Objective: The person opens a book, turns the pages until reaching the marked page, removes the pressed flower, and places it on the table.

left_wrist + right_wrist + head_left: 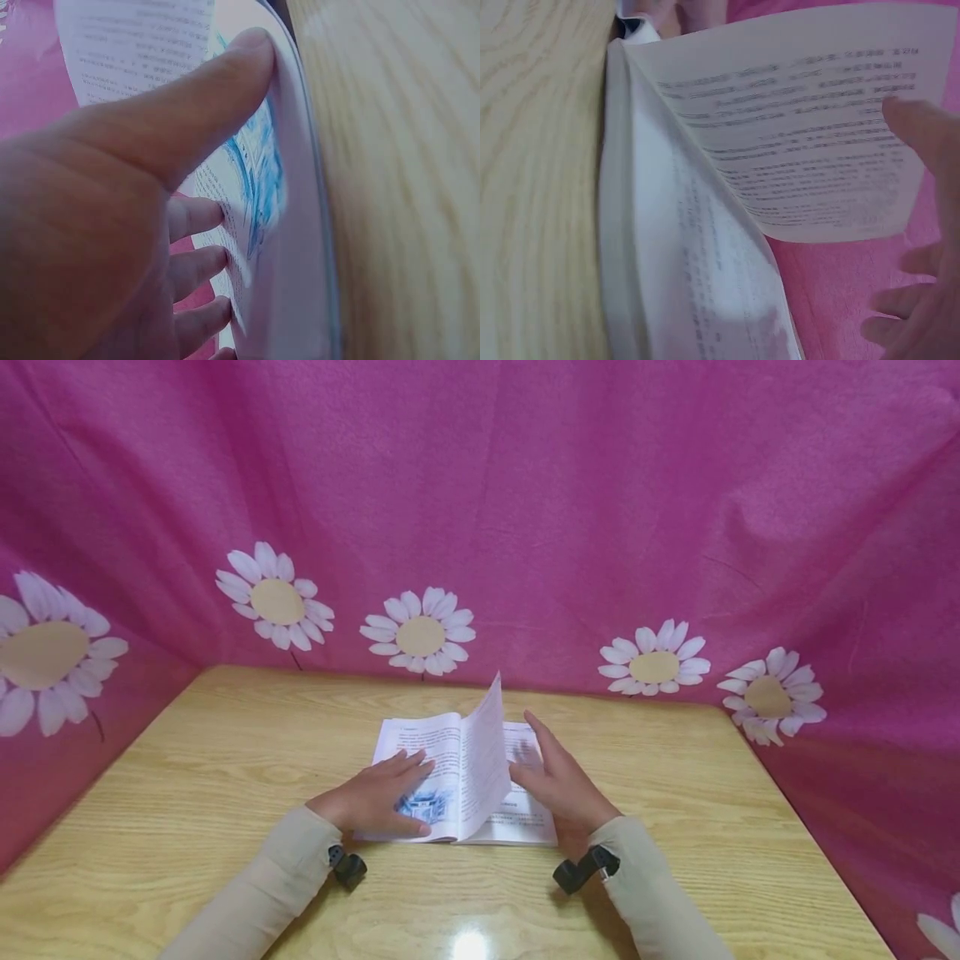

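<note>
An open book (528, 828) lies on the table, with one page (483, 760) standing up near its middle. My left hand (382, 795) rests spread over the left-hand page, beside a blue picture (426, 807). In the left wrist view its thumb (217, 90) lies along the page's lower part, and the other fingertips touch the printed text. On the other side, my right hand (564, 783) is held over the right-hand page with its fingers extended. Its thumb (919, 127) is against the printed face of the raised page, and the other fingers stand apart from the paper.
The wooden table (225, 777) carries the book near its middle. A pink cloth (525, 527) with white daisies hangs behind the table and at both sides. Black wrist cameras sit on the left wrist (347, 867) and right wrist (585, 870), close above the tabletop.
</note>
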Demonstrator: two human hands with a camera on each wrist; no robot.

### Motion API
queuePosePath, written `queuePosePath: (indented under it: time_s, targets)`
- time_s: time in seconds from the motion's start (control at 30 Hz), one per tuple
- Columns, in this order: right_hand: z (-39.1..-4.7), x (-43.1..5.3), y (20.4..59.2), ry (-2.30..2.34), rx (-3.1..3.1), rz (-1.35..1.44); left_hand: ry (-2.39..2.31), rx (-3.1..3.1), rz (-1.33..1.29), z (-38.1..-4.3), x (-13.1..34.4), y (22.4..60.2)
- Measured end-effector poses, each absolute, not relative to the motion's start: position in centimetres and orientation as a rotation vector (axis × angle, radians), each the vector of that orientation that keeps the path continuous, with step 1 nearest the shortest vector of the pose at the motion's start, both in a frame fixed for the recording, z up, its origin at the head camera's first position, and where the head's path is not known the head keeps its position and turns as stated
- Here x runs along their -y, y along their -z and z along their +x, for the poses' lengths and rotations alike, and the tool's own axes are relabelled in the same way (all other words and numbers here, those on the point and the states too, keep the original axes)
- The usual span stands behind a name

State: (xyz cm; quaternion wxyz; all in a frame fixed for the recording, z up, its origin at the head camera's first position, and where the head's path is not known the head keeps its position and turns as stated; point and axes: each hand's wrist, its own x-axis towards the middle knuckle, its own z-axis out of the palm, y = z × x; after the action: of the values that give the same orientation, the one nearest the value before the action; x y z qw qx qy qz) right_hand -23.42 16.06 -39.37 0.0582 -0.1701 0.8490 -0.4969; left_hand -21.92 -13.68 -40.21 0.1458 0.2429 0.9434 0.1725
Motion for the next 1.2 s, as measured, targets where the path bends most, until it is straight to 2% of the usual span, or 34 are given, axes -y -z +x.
queuePosePath:
  time_s: [0.4, 0.83, 1.2]
  targets:
    - [-22.4, -13.7, 39.8, 1.128, -2.668, -0.892, -0.683, -2.637, 0.700, -22.9, 14.6, 40.2]
    - [-21.1, -12.0, 39.9, 1.051, -2.678, -1.083, -1.400, -2.361, 0.341, -23.8, 16.8, 39.8]
    - [-20.6, -11.1, 40.3, 0.964, -2.607, -1.221, -1.423, -2.517, 0.456, -24.3, 16.9, 39.5]
